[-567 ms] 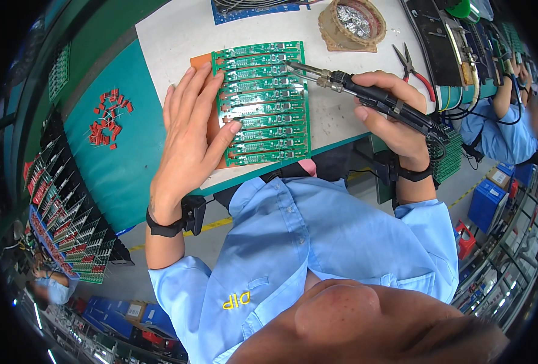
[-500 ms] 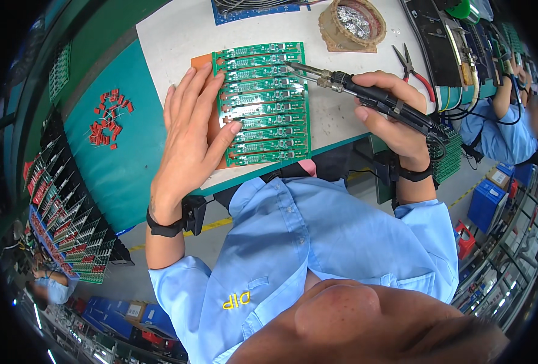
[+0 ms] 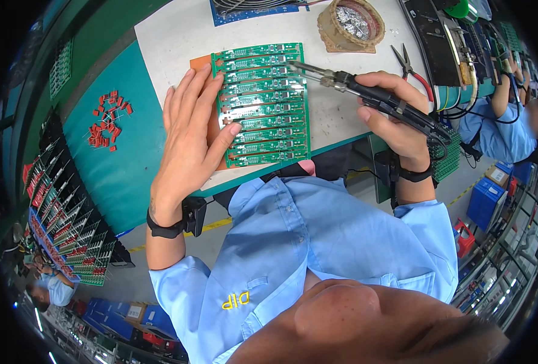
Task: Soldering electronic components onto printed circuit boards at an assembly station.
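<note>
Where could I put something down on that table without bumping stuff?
The green mat is bare between the red parts and the left hand. The white sheet is bare between the circuit boards and the right hand, just below the black-handled tool. It's crowded toward the upper right: tub, pliers, black equipment.

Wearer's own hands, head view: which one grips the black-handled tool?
The right hand: its fingers and thumb close around the black-handled tool. The left hand instead lies spread, thumb over the green circuit-board panel's left edge.
</note>
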A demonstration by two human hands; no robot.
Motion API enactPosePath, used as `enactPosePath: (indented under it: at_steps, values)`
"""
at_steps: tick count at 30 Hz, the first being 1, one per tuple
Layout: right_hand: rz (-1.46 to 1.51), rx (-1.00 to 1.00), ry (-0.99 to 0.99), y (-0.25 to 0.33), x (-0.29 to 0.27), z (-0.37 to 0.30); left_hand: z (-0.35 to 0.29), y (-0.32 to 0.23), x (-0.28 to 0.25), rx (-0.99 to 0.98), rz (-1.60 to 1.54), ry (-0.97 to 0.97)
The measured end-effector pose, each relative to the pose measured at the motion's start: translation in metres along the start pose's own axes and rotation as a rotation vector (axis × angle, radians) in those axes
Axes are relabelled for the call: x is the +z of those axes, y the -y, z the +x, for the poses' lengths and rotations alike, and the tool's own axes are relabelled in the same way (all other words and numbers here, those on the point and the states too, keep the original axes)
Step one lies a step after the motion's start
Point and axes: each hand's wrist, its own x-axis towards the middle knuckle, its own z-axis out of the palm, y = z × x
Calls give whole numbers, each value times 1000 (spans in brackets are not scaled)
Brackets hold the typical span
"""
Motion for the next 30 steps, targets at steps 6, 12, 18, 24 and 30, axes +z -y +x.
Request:
enactPosePath:
  at_steps: [6,12,18,24,30]
  values:
    - [185,-66,-334,-19,-2,-12,0,0,0,0,2,-3]
    - [105,28,-471,-20,1,-12,0,0,0,2,9,-5]
    - [100,-38,-189,-5,6,-2,2,-2,-1,-7,5,5]
    - [114,15,-85,-2,12,6,2,-2,-2,-8,9,5]
    - [82,36,-70,-3,11,10,2,-2,-2,-14,-2,6]
